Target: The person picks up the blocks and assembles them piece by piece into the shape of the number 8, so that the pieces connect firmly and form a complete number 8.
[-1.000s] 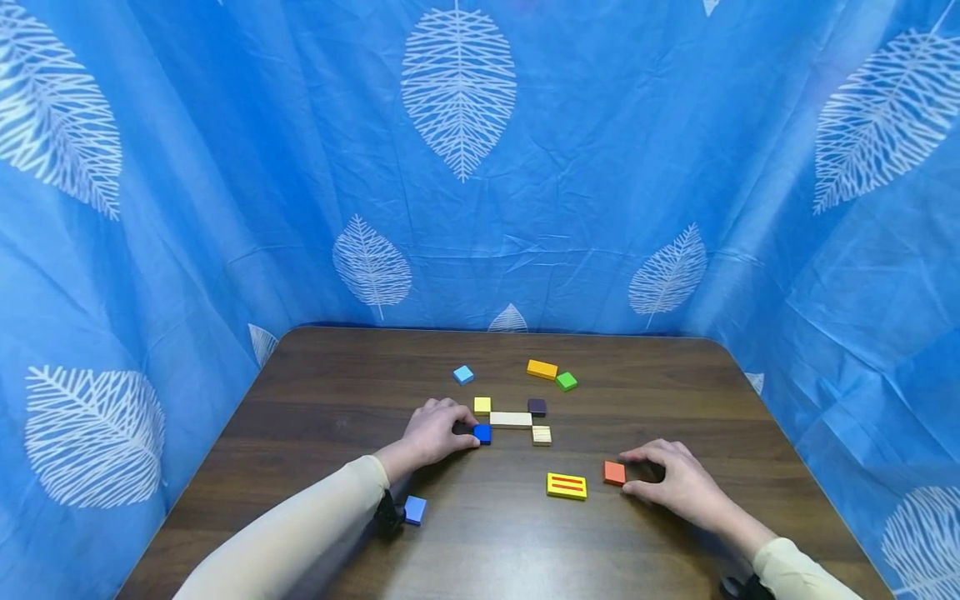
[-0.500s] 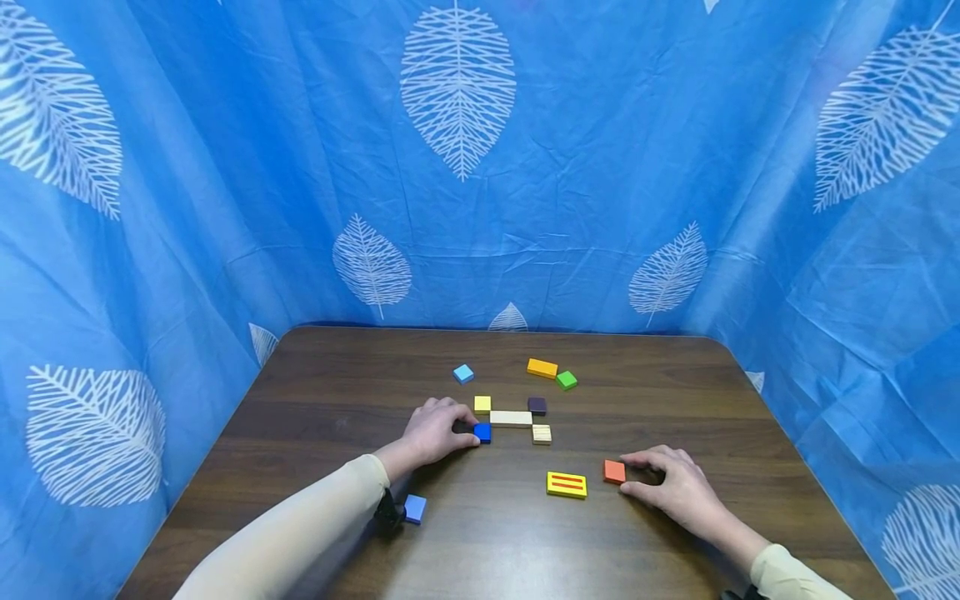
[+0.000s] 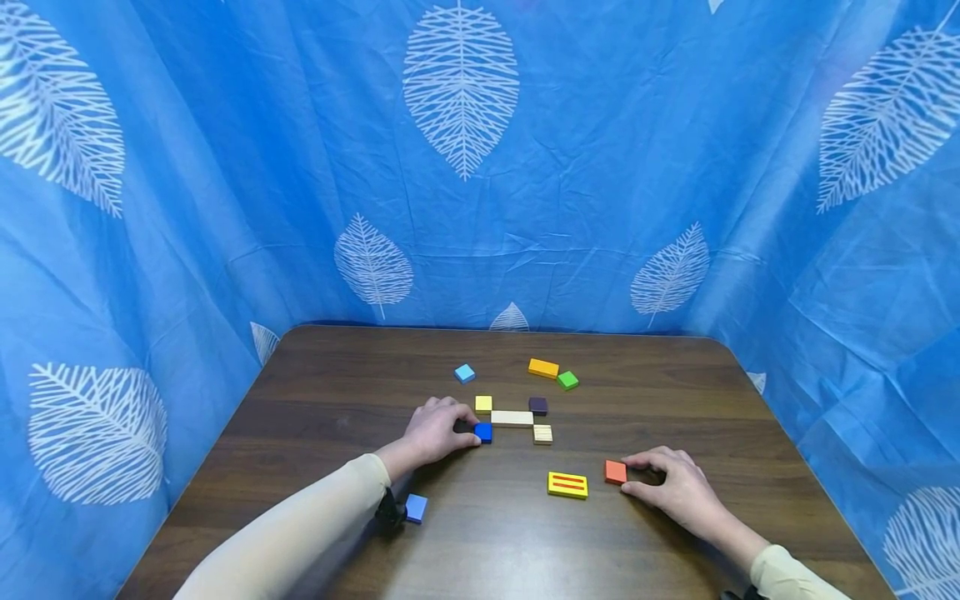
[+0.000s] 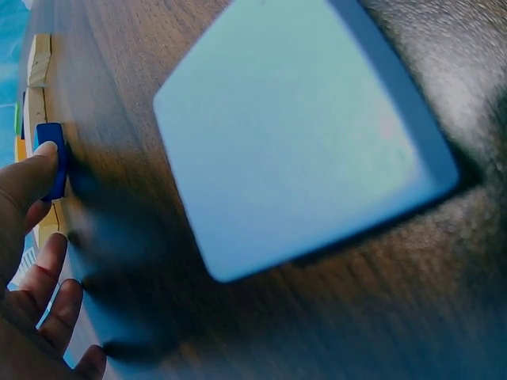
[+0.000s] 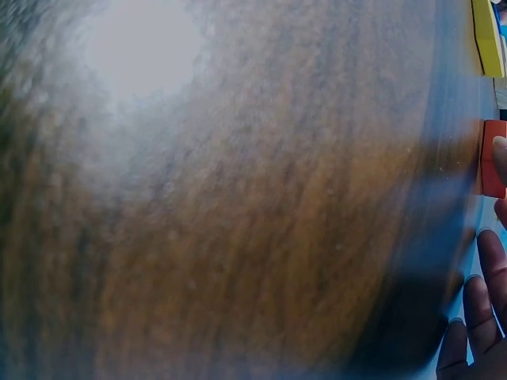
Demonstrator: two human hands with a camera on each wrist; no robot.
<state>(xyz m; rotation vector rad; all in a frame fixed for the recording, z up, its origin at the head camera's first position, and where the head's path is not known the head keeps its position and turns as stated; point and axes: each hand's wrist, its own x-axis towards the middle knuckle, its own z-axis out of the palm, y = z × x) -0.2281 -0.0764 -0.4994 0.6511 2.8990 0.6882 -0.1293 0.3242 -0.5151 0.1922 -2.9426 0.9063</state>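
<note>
My left hand (image 3: 433,432) pinches a dark blue square block (image 3: 484,433) between thumb and forefinger, down on the table. The block sits at the front left end of a long pale wooden block (image 3: 512,419). A yellow square block (image 3: 483,404) lies at that bar's back left corner, a dark purple one (image 3: 538,406) at the back right, and a striped natural wood one (image 3: 543,434) at the front right. Over to the right, my right hand (image 3: 675,485) holds a red-orange square block (image 3: 615,472) by thumb and forefinger. In the right wrist view that red-orange block (image 5: 493,158) is partly cut off.
Left of the red-orange block lies a yellow block with red stripes (image 3: 567,485). A light blue square (image 3: 465,373), an orange bar (image 3: 543,367) and a green square (image 3: 567,380) lie farther back. A periwinkle block (image 3: 416,508) is beside my left wrist. Blue curtains surround the table (image 3: 337,367).
</note>
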